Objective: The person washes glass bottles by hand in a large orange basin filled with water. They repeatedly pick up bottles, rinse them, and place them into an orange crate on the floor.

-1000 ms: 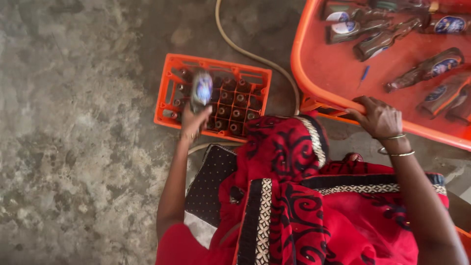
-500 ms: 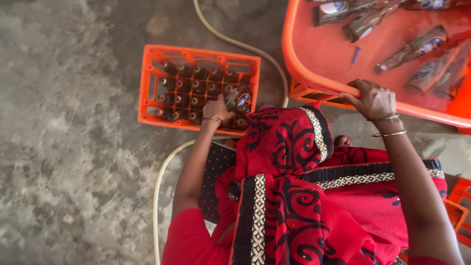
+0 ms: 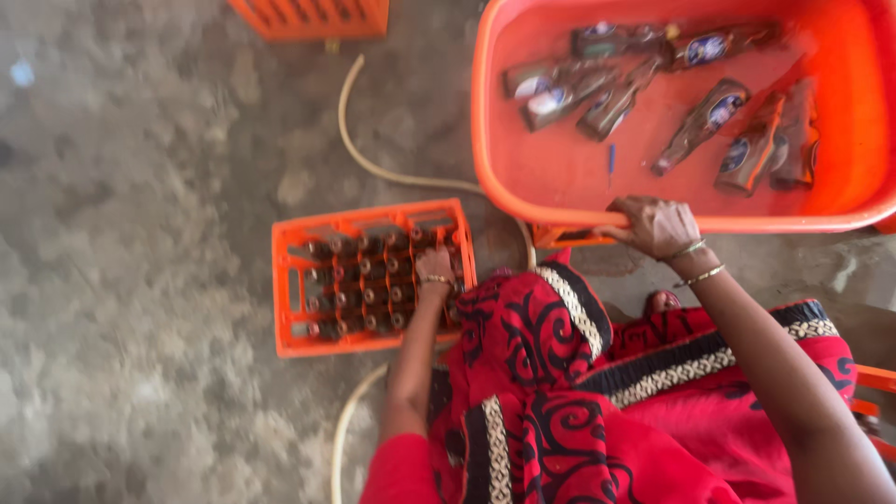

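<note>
A rough grey concrete floor (image 3: pixel 140 280) fills the left and centre of the frame, with a pale hose (image 3: pixel 373 163) curving across it from the top centre down past the bottom edge. Just left of centre stands an orange crate (image 3: pixel 289 280) divided into compartments, and most of them already hold dark bottles (image 3: pixel 359 280) standing neck up; the column along its left wall looks unfilled, so the crate seems well over half full, though blur keeps me from an exact count, roughly sixteen to twenty caps showing. The left hand (image 3: pixel 434 266) reaches down into the crate's right side, fingers curled over the bottle tops there; whether it grips a bottle I cannot tell. At upper right sits a large orange tub (image 3: pixel 504 187) with about eight labelled bottles (image 3: pixel 700 126) lying on their sides in it, which by the look of things are what remains to be moved. The right hand (image 3: pixel 658 227) rests on the tub's near rim, fingers folded over the edge and holding nothing else, with two thin bangles at the wrist. A second orange crate (image 3: pixel 308 17) shows partly at the top edge. Red patterned cloth (image 3: pixel 560 401) covers the lower middle.
</note>
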`<action>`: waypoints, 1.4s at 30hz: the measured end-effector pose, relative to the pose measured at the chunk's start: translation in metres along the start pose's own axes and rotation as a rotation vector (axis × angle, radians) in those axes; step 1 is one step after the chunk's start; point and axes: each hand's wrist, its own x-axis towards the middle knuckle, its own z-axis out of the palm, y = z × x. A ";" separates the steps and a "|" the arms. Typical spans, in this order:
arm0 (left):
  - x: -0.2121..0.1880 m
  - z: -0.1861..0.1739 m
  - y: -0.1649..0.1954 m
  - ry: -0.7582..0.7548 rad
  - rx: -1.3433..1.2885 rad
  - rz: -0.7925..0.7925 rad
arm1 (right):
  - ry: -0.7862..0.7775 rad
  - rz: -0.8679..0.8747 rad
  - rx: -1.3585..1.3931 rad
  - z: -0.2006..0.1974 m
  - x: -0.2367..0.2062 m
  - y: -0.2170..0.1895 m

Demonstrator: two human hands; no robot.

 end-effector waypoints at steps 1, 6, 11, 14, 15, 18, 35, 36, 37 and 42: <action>0.003 -0.005 0.003 0.022 0.004 0.013 | 0.015 -0.007 -0.008 0.000 0.001 0.001; 0.014 -0.009 0.018 0.095 0.005 0.052 | 0.071 -0.033 0.037 0.003 -0.003 0.004; 0.017 0.007 0.024 0.071 -0.236 -0.011 | 0.053 0.021 0.009 0.009 -0.006 0.005; 0.012 0.012 0.022 -0.038 -0.404 -0.114 | 0.086 0.005 0.028 0.008 -0.003 0.005; 0.010 0.011 0.023 -0.075 -0.456 -0.151 | 0.088 0.001 0.035 0.007 -0.002 0.005; 0.000 0.003 0.022 -0.111 -0.518 -0.080 | 0.025 0.040 0.078 0.003 -0.001 0.004; -0.014 -0.177 0.091 0.123 -2.280 0.441 | 0.636 0.116 1.353 -0.092 -0.008 0.000; -0.009 -0.186 0.112 0.064 -2.407 0.432 | 0.739 0.152 1.632 -0.101 -0.009 0.004; -0.004 -0.194 0.133 -0.006 -2.531 0.409 | 0.818 0.188 1.695 -0.107 -0.014 0.015; 0.009 -0.193 0.226 -0.153 -2.595 0.244 | 1.034 0.572 1.907 -0.118 -0.042 0.070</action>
